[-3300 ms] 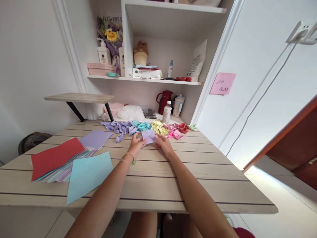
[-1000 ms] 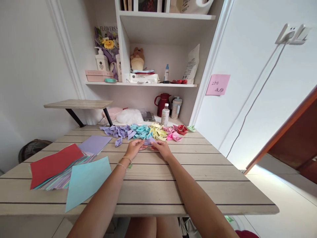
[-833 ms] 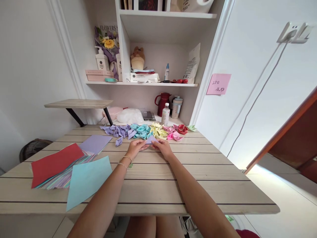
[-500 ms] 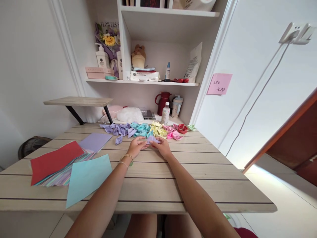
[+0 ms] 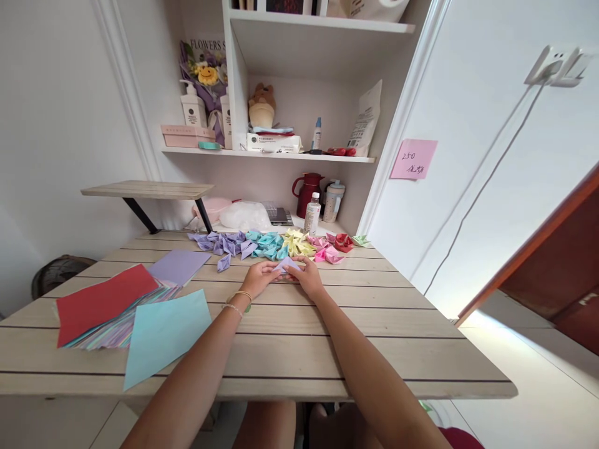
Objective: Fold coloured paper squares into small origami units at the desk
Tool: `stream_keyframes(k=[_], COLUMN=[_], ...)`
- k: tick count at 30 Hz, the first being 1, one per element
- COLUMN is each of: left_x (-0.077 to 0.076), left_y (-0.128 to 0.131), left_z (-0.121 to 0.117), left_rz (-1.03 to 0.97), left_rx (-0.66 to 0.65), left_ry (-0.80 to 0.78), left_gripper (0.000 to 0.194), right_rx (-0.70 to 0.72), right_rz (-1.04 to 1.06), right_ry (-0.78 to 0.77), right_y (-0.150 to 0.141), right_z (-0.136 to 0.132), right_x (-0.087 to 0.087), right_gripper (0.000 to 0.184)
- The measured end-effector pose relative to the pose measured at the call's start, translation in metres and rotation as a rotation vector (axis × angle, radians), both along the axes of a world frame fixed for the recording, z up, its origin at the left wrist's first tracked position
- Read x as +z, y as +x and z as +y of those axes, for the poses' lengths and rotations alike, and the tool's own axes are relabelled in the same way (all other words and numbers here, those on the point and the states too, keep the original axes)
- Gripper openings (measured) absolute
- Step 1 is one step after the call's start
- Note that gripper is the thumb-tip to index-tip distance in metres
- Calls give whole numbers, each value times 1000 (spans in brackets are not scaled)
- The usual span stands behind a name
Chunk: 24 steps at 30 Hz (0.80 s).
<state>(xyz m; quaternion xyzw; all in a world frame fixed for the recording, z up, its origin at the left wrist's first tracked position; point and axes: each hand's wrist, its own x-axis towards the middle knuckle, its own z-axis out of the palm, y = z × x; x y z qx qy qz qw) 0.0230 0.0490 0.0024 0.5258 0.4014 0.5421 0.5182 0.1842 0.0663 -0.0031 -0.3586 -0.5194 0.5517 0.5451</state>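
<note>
A small folded piece of purple paper (image 5: pixel 286 264), roughly triangular, is held between my two hands above the middle of the table. My left hand (image 5: pixel 261 277) grips its left side, the fingers closed on it. On the right side, my right hand (image 5: pixel 307 276) pinches it with thumb and fingers. Just beyond them lies a row of folded paper pieces: purple ones (image 5: pixel 224 244), blue ones (image 5: pixel 266 243), yellow ones (image 5: pixel 298 243), pink ones (image 5: pixel 327 253), a red one (image 5: pixel 344 242) and a green one (image 5: pixel 360 240).
On the left of the wooden table (image 5: pixel 374 349) lie a fanned paper stack topped by a red sheet (image 5: pixel 105 302), a light blue sheet (image 5: pixel 168 333) and a purple sheet (image 5: pixel 180 266). A bottle (image 5: pixel 312 214) and a red jug (image 5: pixel 306 194) stand behind the folded pieces.
The purple paper has been turned slightly and shows a clearer triangular face. Both hands stay in nearly the same place, with small finger shifts.
</note>
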Motion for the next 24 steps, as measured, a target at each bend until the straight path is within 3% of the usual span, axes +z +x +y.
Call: stream_keyframes(k=[6, 24], left_x=[0, -5], left_y=[0, -2], left_z=[1, 7], left_rz=[-36, 20], left_rx=[46, 7], left_ry=[-33, -35], left_gripper=[41, 36], right_rx=[32, 57], right_rz=[20, 14], right_ry=[-6, 31], right_y=[0, 4], right_z=[1, 3], right_x=[1, -4], right_gripper=[49, 64])
